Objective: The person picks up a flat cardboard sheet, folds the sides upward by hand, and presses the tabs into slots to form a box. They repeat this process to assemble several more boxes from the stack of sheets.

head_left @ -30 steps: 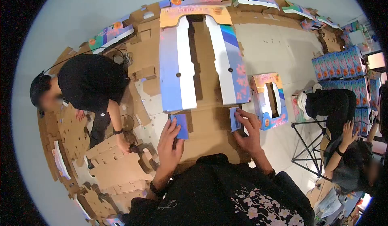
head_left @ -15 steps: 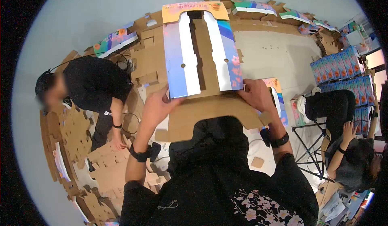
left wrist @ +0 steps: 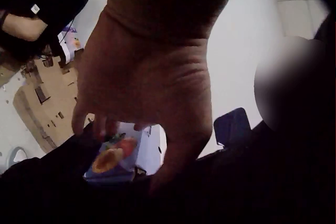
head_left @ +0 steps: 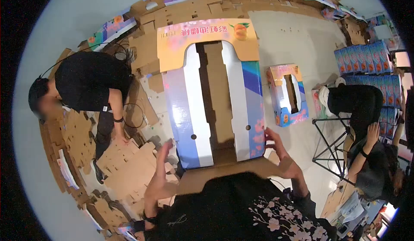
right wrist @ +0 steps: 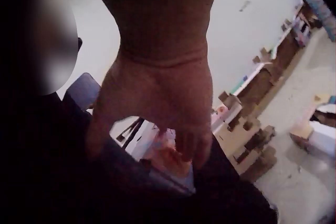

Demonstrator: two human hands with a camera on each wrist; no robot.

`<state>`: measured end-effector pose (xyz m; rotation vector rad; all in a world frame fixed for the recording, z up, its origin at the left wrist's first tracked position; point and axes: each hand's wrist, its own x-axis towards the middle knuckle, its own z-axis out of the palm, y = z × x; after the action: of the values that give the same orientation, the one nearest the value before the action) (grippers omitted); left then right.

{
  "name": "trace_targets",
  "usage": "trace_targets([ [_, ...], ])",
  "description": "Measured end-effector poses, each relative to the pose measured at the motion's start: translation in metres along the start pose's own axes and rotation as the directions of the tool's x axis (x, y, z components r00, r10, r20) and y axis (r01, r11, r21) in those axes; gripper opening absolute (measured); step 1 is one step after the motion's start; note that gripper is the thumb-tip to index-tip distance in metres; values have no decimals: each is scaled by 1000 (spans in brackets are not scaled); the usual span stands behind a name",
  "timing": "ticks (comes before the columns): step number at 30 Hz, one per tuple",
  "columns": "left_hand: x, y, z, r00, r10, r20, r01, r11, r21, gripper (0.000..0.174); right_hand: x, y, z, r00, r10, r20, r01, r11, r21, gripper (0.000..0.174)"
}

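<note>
A large printed carton (head_left: 177, 98) with a long central opening fills the middle of the head view, its yellow end panel (head_left: 207, 32) at the far side. Brown cardboard (head_left: 228, 172) shows at its near end, against the black shirt. My left hand (head_left: 160, 172) is beside the near left corner, fingers extended. On the other side, my right hand (head_left: 282, 154) has its fingertips by the near right edge; contact is unclear. In the left wrist view the left hand (left wrist: 147, 82) has spread fingers, and the right wrist view shows the right hand (right wrist: 157, 92) likewise.
A smaller printed box (head_left: 280, 98) stands right of the carton. Cardboard sheets (head_left: 129, 167) cover the floor at left, where a person (head_left: 90, 81) bends down. At right another person (head_left: 379, 154) sits near a black stand (head_left: 330, 146) and stacked boxes (head_left: 366, 60).
The carton has shifted nearer to my body and its yellow panel shows more fully. Both hands have moved down and apart from their earlier grip at its near edge.
</note>
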<state>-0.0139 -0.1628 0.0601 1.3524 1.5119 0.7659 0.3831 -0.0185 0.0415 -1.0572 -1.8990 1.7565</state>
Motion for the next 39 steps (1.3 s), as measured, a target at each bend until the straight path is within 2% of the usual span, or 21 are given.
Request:
trace_targets([
  [1, 3, -3, 10, 993, 11, -121, -18, 998, -58, 122, 3, 5, 8, 993, 5, -120, -3, 1000, 12, 108],
  [2, 10, -8, 16, 968, 100, -228, -130, 984, -124, 101, 8, 12, 16, 972, 6, -237, -2, 1000, 20, 102],
  [3, 21, -8, 22, 956, 63, -286, -113, 980, -162, 92, 14, 15, 24, 936, 10, -351, 0, 1000, 29, 97],
  [4, 34, -7, 28, 940, 26, -340, -100, 974, -202, 84, 25, 6, 28, 916, -2, -400, -25, 998, -62, 83],
  [5, 47, -5, 35, 920, -12, -392, -91, 966, -244, 76, 33, 5, 31, 900, -19, -436, -20, 996, -85, 81],
  [6, 57, -3, 41, 915, 7, -402, -40, 996, -74, 66, 40, 7, 34, 882, -38, -469, -16, 994, -111, 79],
  [7, 59, -7, 46, 906, 59, -419, -76, 997, -22, 65, 44, 10, 37, 864, -59, -500, -11, 991, -136, 77],
  [8, 61, -14, 50, 894, 111, -433, -107, 994, 34, 64, 50, 13, 41, 838, -159, -522, 64, 978, -197, 63],
  [9, 63, -17, 54, 882, 163, -442, -138, 986, 89, 63, 52, 14, 42, 829, -153, -538, 26, 971, -236, 60],
  [11, 65, -15, 59, 892, 126, -433, -126, 992, 28, 64, 55, 15, 44, 809, -140, -571, -55, 949, -311, 55],
  [16, 68, -19, 59, 899, 112, -424, -103, 994, 43, 65, 62, 14, 48, 788, -112, -605, -32, 974, -223, 50],
  [22, 98, -8, 63, 877, -86, -472, -33, 970, -239, 68, 82, 1, 27, 795, -47, -604, -15, 995, -97, 42],
  [24, 102, -3, 56, 903, -164, -397, -22, 905, -425, 67, 91, -5, 13, 817, 14, -577, 7, 999, 33, 39],
  [25, 106, -1, 53, 916, -187, -355, -22, 860, -510, 66, 89, 3, 12, 803, -43, -594, 41, 999, -16, 38],
  [27, 105, -13, 54, 921, -140, -363, -21, 914, -405, 67, 88, 28, 17, 775, -151, -613, 109, 988, -107, 37],
  [28, 101, -17, 54, 924, -125, -361, -11, 936, -352, 67, 89, 16, 23, 774, -52, -631, 121, 991, 66, 36],
  [31, 99, -24, 62, 912, -108, -396, -30, 944, -328, 68, 87, 29, 27, 744, 110, -659, -19, 989, 144, 42],
  [34, 100, -28, 62, 911, -119, -396, -45, 924, -381, 69, 97, 0, 21, 636, -103, -765, -102, 971, -216, 57],
  [35, 101, -26, 62, 937, -68, -342, -54, 941, -333, 74, 100, -9, 20, 640, -246, -728, -130, 899, -418, 62],
  [37, 108, -10, 65, 975, 35, -220, -88, 967, -239, 83, 107, -26, 16, 652, -498, -572, -180, 630, -755, 72],
  [39, 119, 15, 72, 978, 186, 95, -180, 981, -72, 104, 105, -51, 29, 873, -231, -430, -46, 839, -543, 107],
])
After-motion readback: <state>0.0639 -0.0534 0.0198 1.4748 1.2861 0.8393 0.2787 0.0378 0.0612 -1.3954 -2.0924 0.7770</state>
